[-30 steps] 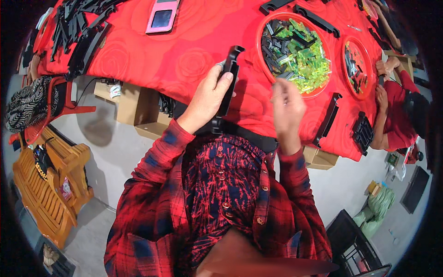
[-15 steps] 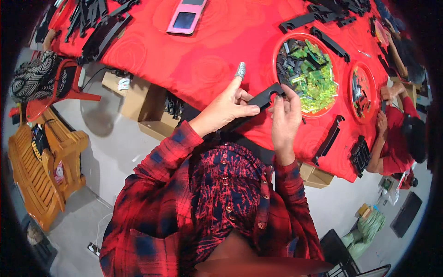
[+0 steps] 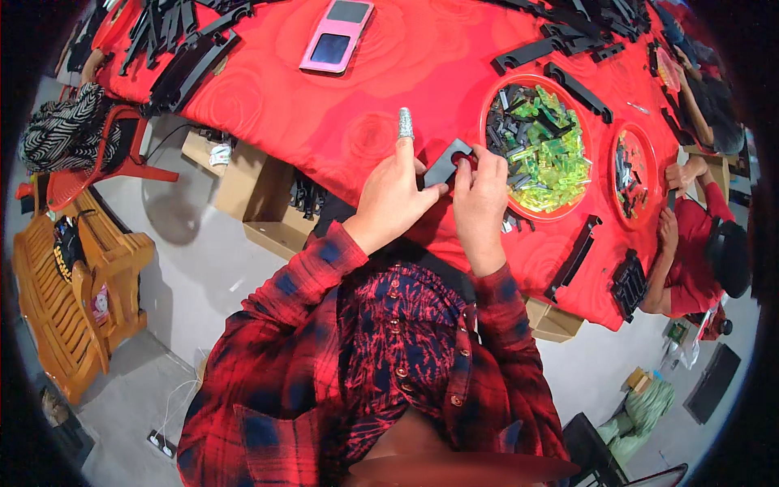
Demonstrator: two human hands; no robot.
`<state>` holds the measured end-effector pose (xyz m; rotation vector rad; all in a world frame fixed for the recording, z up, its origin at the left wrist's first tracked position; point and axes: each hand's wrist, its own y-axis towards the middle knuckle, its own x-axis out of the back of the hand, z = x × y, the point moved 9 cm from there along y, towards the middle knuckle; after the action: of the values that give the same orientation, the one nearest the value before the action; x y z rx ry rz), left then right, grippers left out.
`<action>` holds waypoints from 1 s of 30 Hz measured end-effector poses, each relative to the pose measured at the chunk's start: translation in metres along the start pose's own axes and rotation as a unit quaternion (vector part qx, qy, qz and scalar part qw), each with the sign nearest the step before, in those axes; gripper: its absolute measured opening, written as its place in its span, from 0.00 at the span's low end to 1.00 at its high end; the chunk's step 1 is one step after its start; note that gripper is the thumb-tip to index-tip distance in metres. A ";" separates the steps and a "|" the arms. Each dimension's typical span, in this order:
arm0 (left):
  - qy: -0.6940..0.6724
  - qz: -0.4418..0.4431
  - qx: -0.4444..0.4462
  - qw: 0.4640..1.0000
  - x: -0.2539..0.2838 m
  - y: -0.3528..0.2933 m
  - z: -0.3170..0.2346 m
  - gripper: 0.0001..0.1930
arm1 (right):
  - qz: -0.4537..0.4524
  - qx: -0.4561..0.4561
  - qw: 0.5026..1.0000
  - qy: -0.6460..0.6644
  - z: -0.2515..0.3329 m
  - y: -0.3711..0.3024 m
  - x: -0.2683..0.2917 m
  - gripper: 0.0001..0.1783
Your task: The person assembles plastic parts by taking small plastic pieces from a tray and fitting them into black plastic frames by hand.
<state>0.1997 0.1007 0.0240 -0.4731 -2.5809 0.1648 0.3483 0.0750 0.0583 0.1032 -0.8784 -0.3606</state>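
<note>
Between my two hands is a long black plastic part (image 3: 442, 166), tilted so that its flat face catches the light. My left hand (image 3: 393, 192) grips its near end with the thumb along it; the index finger, wrapped in a silvery covering (image 3: 406, 123), points up and away from the part. My right hand (image 3: 480, 199) pinches the far end, around a rounded notch where red shows through. Just right of that hand stands a round red tray (image 3: 545, 215) with small black pieces and clear yellow-green pieces.
A second red tray (image 3: 614, 191) lies farther right, near a co-worker's hands (image 3: 677, 199). Black parts (image 3: 580, 250) lie along the table's right edge, more (image 3: 191, 69) at the far left. A pink phone case (image 3: 337, 36) rests at the back. Cardboard boxes (image 3: 256, 183) stand below the table.
The black part has turned so a flat, lighter face shows. My left index finger points more upright, and my right hand has shifted slightly left. The whole view has shifted a little.
</note>
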 end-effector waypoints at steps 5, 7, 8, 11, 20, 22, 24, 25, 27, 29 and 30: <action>0.071 -0.040 -0.103 0.991 0.007 0.000 -0.011 0.28 | 0.001 0.034 0.999 -0.023 0.008 0.008 0.002 0.15; 0.105 -0.065 -0.113 0.986 0.010 -0.001 -0.012 0.27 | -0.014 0.045 0.998 -0.037 0.011 0.009 0.003 0.15; 0.141 -0.090 -0.121 0.978 0.013 -0.003 -0.015 0.25 | -0.016 0.044 0.998 -0.037 0.012 0.009 0.003 0.15; 0.186 -0.115 -0.138 0.966 0.020 -0.004 -0.019 0.21 | -0.011 0.060 0.997 0.045 0.021 0.007 -0.001 0.13; -0.166 -0.082 -0.116 0.976 0.036 -0.015 -0.008 0.16 | 0.039 0.083 0.970 0.227 0.056 -0.001 -0.020 0.14; -0.264 -0.010 -0.047 0.963 0.026 -0.020 -0.008 0.21 | 0.014 0.097 0.975 0.197 0.061 -0.002 -0.017 0.16; -0.398 0.034 -0.015 0.917 0.019 -0.027 -0.016 0.29 | 0.015 0.102 0.976 0.191 0.065 -0.001 -0.013 0.16; -0.421 0.051 -0.002 0.906 0.016 -0.029 -0.017 0.28 | 0.009 0.114 0.976 0.184 0.069 -0.001 -0.009 0.17; -0.453 0.051 -0.020 0.890 0.013 -0.033 -0.008 0.25 | 0.003 0.127 0.976 0.178 0.078 -0.003 -0.002 0.17; -0.484 0.054 -0.038 0.872 0.018 -0.034 -0.011 0.24 | -0.020 0.124 0.974 0.186 0.082 -0.006 0.008 0.18; -0.462 0.074 -0.053 0.882 0.022 -0.034 -0.024 0.26 | -0.020 0.124 0.975 0.185 0.082 -0.005 0.009 0.18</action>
<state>0.1835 0.0773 0.0619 -0.7763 -3.4986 0.3797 0.2892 0.0718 0.1164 0.4069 -0.5479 -0.2571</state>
